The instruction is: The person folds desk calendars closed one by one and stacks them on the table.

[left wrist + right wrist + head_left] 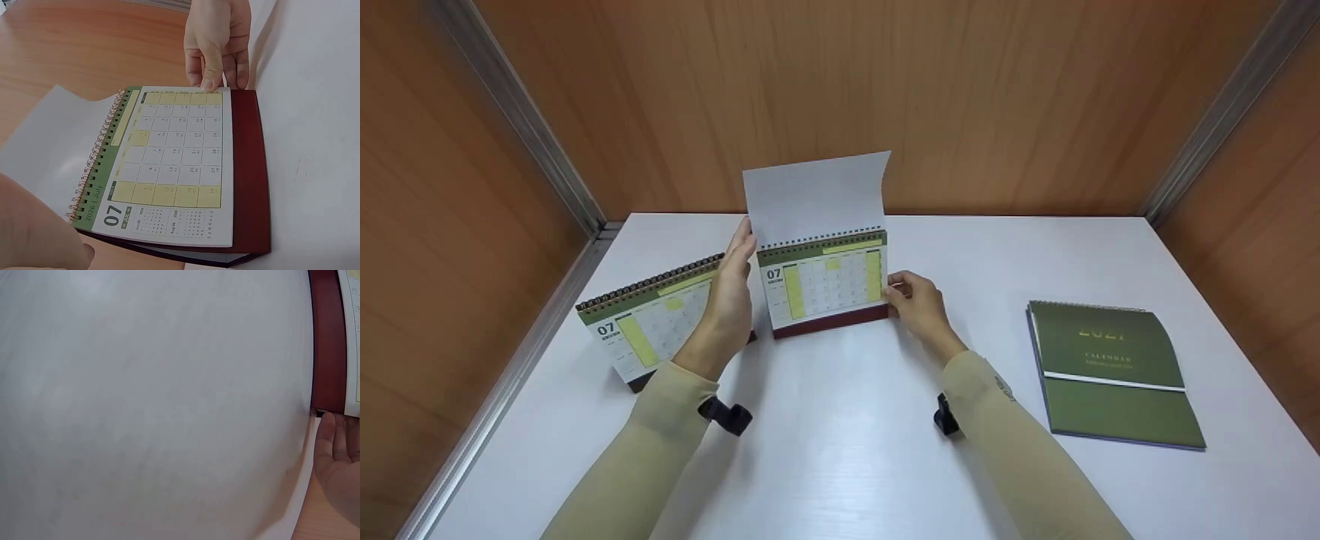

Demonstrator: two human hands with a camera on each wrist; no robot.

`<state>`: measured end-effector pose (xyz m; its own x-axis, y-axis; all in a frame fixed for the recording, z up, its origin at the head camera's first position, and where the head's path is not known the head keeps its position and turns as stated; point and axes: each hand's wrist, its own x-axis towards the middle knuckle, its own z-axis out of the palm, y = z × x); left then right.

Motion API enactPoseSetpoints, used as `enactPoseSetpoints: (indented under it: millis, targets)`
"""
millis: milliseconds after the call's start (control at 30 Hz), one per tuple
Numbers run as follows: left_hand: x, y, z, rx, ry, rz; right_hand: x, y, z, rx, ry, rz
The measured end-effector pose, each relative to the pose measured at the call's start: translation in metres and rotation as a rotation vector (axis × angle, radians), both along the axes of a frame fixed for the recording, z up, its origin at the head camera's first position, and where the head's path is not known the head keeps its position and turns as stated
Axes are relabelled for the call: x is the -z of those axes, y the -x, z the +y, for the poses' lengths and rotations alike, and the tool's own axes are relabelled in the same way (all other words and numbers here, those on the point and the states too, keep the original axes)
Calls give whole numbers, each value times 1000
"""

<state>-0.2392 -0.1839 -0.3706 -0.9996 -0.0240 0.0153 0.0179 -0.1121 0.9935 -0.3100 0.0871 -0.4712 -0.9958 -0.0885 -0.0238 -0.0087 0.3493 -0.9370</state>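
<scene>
A desk calendar with a dark red base stands in the middle, showing the July page, 07. Above its spiral binding a blank white page stands raised, turned up and back. My left hand is held upright along the calendar's left side, fingers straight, near the binding and raised page. At the lower right edge, my right hand pinches the calendar, its thumb at the page's edge. In the right wrist view only part of this hand shows beside the red base.
A second desk calendar, also on 07, stands at the left, partly behind my left hand. On the right lies a green 2021-looking calendar with a white band. Wooden panels enclose the white table.
</scene>
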Motion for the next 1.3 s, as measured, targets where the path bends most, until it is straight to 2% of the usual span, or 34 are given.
enactPoseSetpoints:
  millis: [333,767,1100,1300]
  targets:
    - [0,-8,1,23,58,-20,-2,0,2,-6,-26,-17]
    - [6,-19,1,72,27,29,-4,0,3,-21,-57,-38]
    - [15,-29,1,120,25,87,-5,1,4,-35,-42,-54]
    - [22,-35,4,130,20,87,-5,0,4,-38,-61,-36]
